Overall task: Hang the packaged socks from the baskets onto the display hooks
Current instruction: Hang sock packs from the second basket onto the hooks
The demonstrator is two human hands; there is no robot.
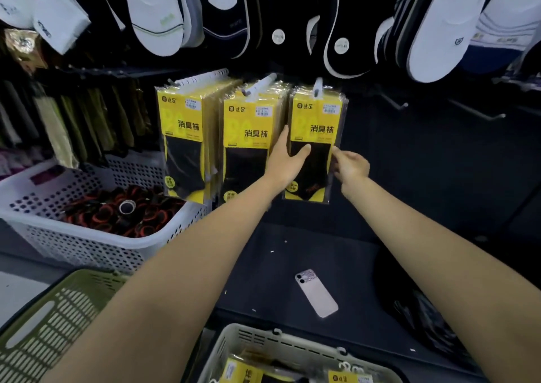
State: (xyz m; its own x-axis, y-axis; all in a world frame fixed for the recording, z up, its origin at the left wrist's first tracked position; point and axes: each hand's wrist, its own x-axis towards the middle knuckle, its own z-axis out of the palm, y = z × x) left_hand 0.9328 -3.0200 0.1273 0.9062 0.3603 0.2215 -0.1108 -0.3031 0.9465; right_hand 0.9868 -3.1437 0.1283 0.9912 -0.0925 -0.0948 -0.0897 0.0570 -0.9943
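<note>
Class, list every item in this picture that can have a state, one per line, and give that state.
Rightmost sock pack, hanging, held by both hands.
Left hand, grips the pack's left edge.
Right hand, pinches the pack's right edge.
White basket, holding black-and-orange items.
Beige basket, holding yellow sock packs.
Phone, lying face down.
Hook on the right, bare.

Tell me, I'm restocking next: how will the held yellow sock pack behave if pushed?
Hanging from one hook, the sock pack probably swings easily. Its glossy film likely feels slippery. It looks thin, so it may flex between the left hand and right hand.
</note>
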